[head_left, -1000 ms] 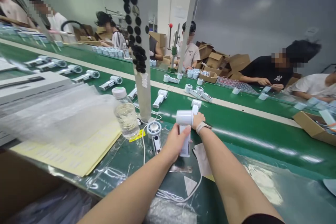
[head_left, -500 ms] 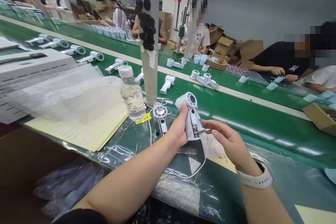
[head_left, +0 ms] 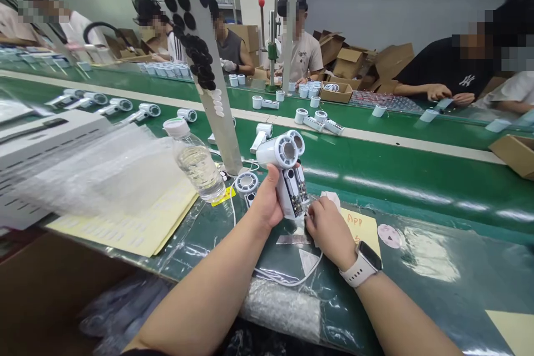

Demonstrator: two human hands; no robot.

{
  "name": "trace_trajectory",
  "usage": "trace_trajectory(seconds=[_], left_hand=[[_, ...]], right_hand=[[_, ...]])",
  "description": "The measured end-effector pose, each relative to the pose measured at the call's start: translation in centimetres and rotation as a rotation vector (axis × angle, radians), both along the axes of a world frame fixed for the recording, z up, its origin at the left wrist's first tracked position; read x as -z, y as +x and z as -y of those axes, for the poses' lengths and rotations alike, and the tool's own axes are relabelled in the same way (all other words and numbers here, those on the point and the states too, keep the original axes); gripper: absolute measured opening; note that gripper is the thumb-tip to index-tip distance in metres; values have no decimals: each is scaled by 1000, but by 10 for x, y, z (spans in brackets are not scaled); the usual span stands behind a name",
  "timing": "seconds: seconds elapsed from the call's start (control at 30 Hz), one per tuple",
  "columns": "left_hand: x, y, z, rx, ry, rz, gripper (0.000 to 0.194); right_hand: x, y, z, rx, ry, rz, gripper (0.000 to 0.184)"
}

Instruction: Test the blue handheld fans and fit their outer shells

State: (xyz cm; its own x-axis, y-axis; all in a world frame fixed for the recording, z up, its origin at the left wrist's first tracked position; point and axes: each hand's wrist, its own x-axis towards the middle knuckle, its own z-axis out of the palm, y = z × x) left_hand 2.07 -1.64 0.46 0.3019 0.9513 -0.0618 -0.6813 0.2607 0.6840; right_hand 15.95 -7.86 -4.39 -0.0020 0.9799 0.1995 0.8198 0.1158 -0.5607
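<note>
My left hand (head_left: pixel 267 203) is closed around a light-blue handheld fan (head_left: pixel 278 151), held upright with its round head on top. The handle front is open, and circuit parts show inside. A second round fan head (head_left: pixel 297 142) shows close behind it; whether it is held too, I cannot tell. My right hand (head_left: pixel 331 231) is at the handle's lower end, fingers curled and pinched. A white cable (head_left: pixel 306 279) loops over the bench and runs up into that hand; its end is hidden. Another fan (head_left: pixel 247 182) lies left of my left hand, partly covered by it.
A water bottle (head_left: pixel 196 161) leans beside the metal post (head_left: pixel 214 117). Plastic bags (head_left: pixel 125 172) and yellow sheets (head_left: pixel 167 233) lie left. A green conveyor (head_left: pixel 400 186) carries several fans. A yellow note (head_left: pixel 362 228) lies right. Several co-workers sit across, near a green press (head_left: pixel 272 50).
My right hand has moved down and left, its fingers going from spread to curled at the handle's lower end. The held fan has shifted slightly left with my left hand. The camera view has turned.
</note>
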Motion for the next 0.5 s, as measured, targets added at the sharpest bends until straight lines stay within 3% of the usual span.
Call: trace_trajectory(seconds=[0.07,0.13,0.2,0.3,0.5], left_hand=[[-1,-1,0,3,-5,8,67],[-2,-2,-1,-16,-7,15,66],[-2,-3,-2,-30,-3,14,71],[-1,-2,-1,-14,7,-2,75],[-7,-1,1,20,61,45,69]], right_hand=[[-4,-1,4,-1,28,-23,11],[-11,-3,11,-21,-24,-189,7],[-18,-4,18,-111,-218,-531,9],[-25,-8,25,-248,-485,-978,34],[-27,-21,30,-236,-384,-1113,46]])
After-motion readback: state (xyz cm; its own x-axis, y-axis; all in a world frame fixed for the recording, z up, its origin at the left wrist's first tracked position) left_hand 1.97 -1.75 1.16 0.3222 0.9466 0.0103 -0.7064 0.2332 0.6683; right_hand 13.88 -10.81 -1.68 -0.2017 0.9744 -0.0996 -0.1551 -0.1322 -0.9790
